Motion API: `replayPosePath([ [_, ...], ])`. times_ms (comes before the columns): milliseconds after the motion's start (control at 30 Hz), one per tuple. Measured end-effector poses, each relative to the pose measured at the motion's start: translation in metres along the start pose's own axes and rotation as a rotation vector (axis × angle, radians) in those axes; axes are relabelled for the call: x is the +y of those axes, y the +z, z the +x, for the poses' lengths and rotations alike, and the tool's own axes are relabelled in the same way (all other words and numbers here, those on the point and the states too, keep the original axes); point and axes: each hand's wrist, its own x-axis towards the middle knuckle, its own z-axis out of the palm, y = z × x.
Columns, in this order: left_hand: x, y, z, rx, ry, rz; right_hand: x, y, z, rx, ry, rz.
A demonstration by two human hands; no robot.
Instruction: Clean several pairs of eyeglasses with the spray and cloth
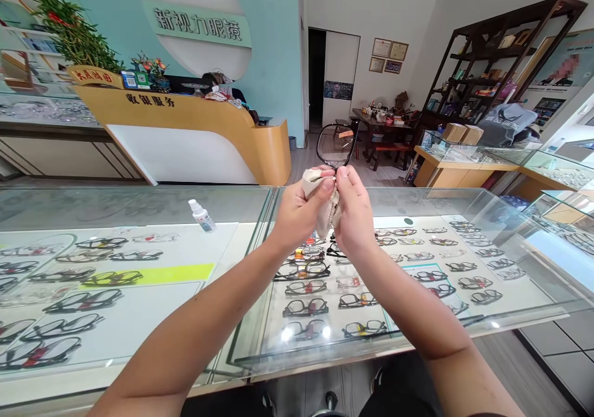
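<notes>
My left hand (299, 210) and my right hand (355, 213) are raised together above the glass display counter (139, 203). Both are closed around a beige cleaning cloth (320, 210) that wraps part of a pair of black-framed glasses (336, 145). One lens of the glasses sticks up above my fingers; the other is hidden in the cloth. My left thumb and fingers pinch the cloth from the left, my right hand presses it from the right.
A small white spray bottle (202, 214) lies on the counter glass to the left. Several rows of glasses frames (306, 290) lie inside the case. A yellow cashier desk (195, 120), a tea table (380, 126) and dark shelves (492, 58) stand beyond.
</notes>
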Motion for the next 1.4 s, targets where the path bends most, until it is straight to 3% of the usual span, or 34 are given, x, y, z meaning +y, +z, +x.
replayPosePath([
  [133,0.001,-0.006,0.002,-0.054,-0.044,0.003,-0.006,-0.004,0.004,0.006,0.036,-0.009],
  [400,0.022,-0.039,0.014,-0.410,-0.274,0.001,-0.011,-0.012,0.013,0.116,0.078,-0.055],
  [633,0.033,-0.041,0.015,-0.474,-0.221,0.060,-0.010,-0.013,0.014,0.133,0.083,-0.083],
  [833,0.021,-0.031,0.012,-0.369,-0.222,0.064,-0.007,-0.013,0.011,0.149,0.042,-0.078],
  [1167,0.001,0.005,-0.002,0.038,-0.026,-0.015,0.008,-0.005,-0.003,0.037,-0.034,-0.102],
  [1400,-0.001,0.008,-0.006,0.104,-0.030,-0.019,0.002,-0.003,-0.003,0.003,-0.007,-0.048],
])
